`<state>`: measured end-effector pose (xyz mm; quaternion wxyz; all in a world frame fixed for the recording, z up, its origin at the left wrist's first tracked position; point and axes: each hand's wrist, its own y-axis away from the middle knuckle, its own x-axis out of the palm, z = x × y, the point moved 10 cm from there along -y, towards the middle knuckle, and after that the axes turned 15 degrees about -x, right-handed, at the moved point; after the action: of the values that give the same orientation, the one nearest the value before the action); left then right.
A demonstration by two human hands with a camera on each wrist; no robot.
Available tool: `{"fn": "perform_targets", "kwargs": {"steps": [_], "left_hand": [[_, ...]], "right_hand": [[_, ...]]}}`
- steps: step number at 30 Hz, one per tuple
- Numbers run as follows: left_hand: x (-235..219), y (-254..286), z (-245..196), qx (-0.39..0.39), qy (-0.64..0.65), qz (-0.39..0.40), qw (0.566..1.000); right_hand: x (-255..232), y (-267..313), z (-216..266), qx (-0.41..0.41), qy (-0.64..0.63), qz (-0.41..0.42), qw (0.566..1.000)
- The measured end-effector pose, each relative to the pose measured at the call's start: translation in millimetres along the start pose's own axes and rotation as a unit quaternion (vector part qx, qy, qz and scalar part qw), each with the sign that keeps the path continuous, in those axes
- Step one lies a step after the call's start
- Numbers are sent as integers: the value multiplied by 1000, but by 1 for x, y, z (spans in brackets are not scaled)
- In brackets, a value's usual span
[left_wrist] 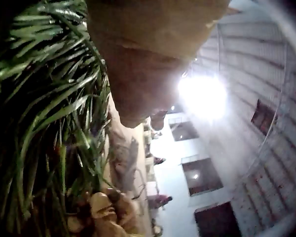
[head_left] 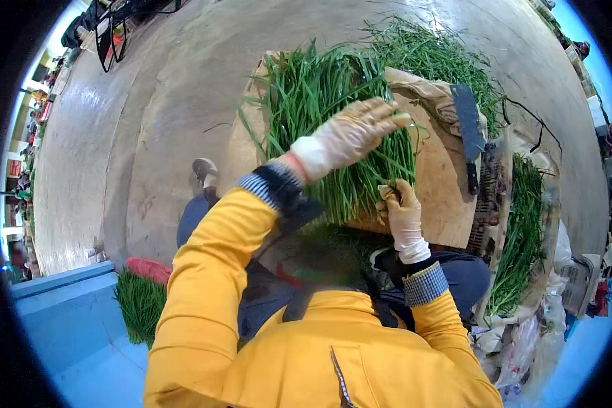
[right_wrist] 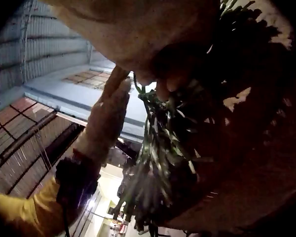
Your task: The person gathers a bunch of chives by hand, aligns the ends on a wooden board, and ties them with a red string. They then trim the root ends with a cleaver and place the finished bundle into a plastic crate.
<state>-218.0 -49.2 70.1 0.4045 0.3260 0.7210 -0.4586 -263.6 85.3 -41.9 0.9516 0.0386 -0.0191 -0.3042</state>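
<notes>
A thick pile of garlic chives (head_left: 333, 88) lies on a wooden board (head_left: 442, 183) in front of the seated person. My gloved left hand (head_left: 350, 136) is held flat over the pile, fingers straight and side by side, pointing right. Close under that palm in the left wrist view are the long leaves (left_wrist: 44, 98). At the pile's lower right edge, my gloved right hand (head_left: 404, 214) pinches some chives with curled fingers. The right wrist view shows the stalks (right_wrist: 160, 158) hanging in a bunch just below the right fingertips, with the left hand (right_wrist: 106, 118) behind.
A broad cleaver (head_left: 468, 126) rests on a crumpled cloth (head_left: 428, 95) at the board's right. Loose greens (head_left: 435, 61) lie beyond the board. On the right, a crate (head_left: 523, 224) holds more chives; another bundle (head_left: 141, 306) sits on the blue ledge (head_left: 75, 306) at left.
</notes>
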Motion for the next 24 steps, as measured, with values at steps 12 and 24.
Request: {"fn": "perform_targets", "kwargs": {"steps": [12,24], "left_hand": [[89,19,27,12,-33,148,988],[88,18,29,-2,-34,157,987]], "right_hand": [[20,79,90,88,159,642,745],[-41,-133,146,-131,-178,142,965]]}}
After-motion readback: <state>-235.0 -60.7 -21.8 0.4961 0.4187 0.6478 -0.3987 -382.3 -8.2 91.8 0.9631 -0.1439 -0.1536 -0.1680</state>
